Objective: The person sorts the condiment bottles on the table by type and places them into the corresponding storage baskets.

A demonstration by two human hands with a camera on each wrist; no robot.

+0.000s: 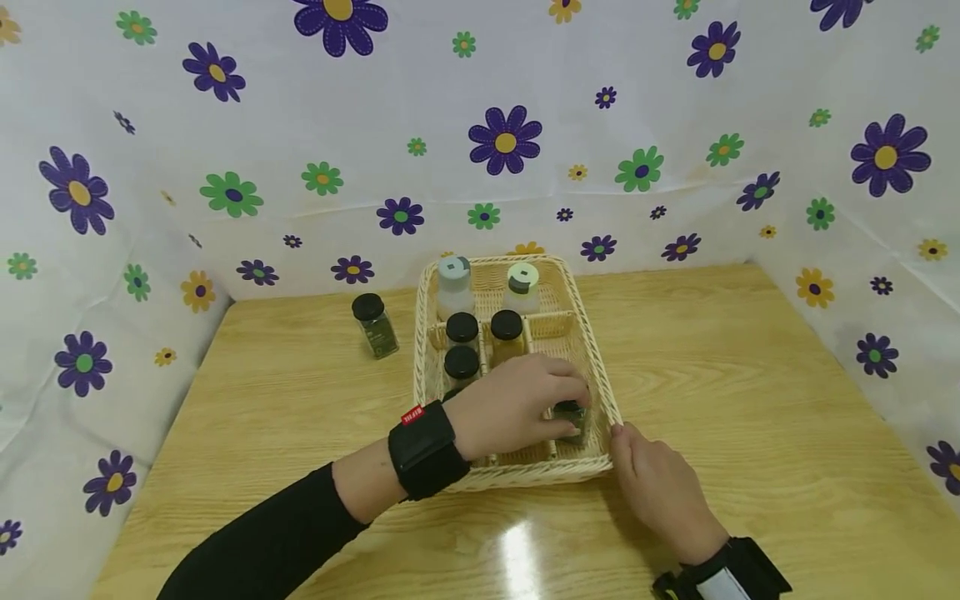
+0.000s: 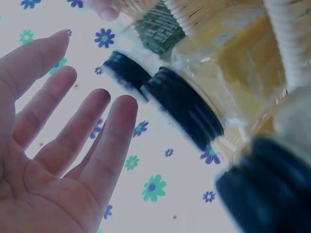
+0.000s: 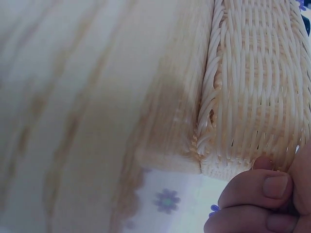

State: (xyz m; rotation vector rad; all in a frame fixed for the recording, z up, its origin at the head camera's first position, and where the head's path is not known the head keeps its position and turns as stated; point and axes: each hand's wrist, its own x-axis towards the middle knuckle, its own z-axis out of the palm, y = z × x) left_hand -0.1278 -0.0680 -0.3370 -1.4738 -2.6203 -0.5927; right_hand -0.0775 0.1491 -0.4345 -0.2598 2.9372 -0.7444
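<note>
My left hand [image 1: 517, 404] reaches across a wicker basket [image 1: 600, 367] to a black-capped spice jar [image 1: 576, 427] in the front right compartment. In the left wrist view, the left hand's fingers [image 2: 119, 141] are spread and apart from the black cap [image 2: 127, 70] of the jar with green contents [image 2: 158, 29]. My right hand [image 1: 663, 487] grips the basket's rim near its front right corner. In the right wrist view, curled fingers [image 3: 255, 189] hold the woven wall [image 3: 262, 87]. Part of the basket's front left is hidden behind the left hand and wrist.
Left of the basket, another black-capped jar [image 1: 380, 333] stands on the wooden table [image 1: 300, 400]. Two pale-capped containers [image 1: 454, 287] occupy the back compartment. A jar with yellow contents [image 1: 507, 335] sits mid-basket, beside two jars [image 1: 462, 327] at left. Flowered cloth [image 1: 555, 167] hangs behind.
</note>
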